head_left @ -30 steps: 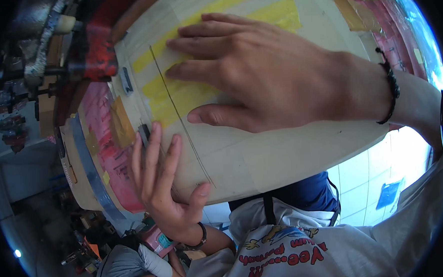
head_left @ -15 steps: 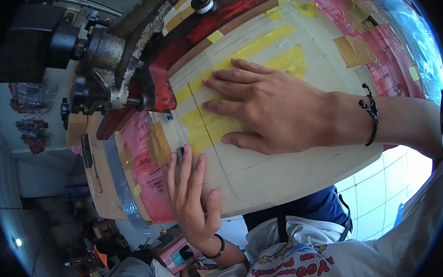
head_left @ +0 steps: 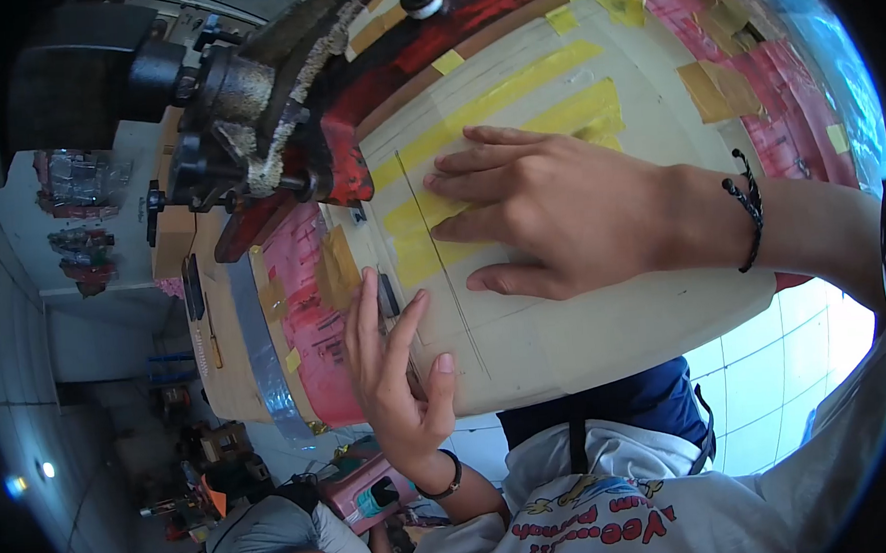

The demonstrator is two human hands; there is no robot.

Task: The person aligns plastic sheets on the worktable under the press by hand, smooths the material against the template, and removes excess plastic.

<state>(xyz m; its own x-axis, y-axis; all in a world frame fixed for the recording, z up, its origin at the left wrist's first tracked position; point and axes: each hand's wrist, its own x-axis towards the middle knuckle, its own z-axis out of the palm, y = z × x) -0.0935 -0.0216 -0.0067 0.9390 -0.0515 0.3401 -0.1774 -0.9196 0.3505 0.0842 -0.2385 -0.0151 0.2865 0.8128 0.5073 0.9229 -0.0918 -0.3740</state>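
My right hand (head_left: 560, 210) lies palm down, fingers spread, on a beige sheet (head_left: 617, 337) with drawn lines and strips of yellow tape (head_left: 513, 88). Its fingertips are close to a long dark line on the sheet. My left hand (head_left: 399, 384) is at the sheet's left edge, fingers apart and thumb out to the side. Next to its fingertips is a small dark piece (head_left: 388, 295), partly hidden by the fingers. Above both hands extends a machine's red and black metal arm (head_left: 347, 161).
Pink wrapping (head_left: 308, 284) with brown tape covers the work surface on both sides of the sheet. A grey tape band (head_left: 262, 351) and a thin tool (head_left: 214, 339) lie farther left. Another person (head_left: 277, 546) is at lower left, near a pink container (head_left: 359, 491).
The whole view has shifted slightly, with machine and sheet appearing farther right. My left hand's fingers have spread and moved a little along the edge. My right hand stays flat on the sheet.
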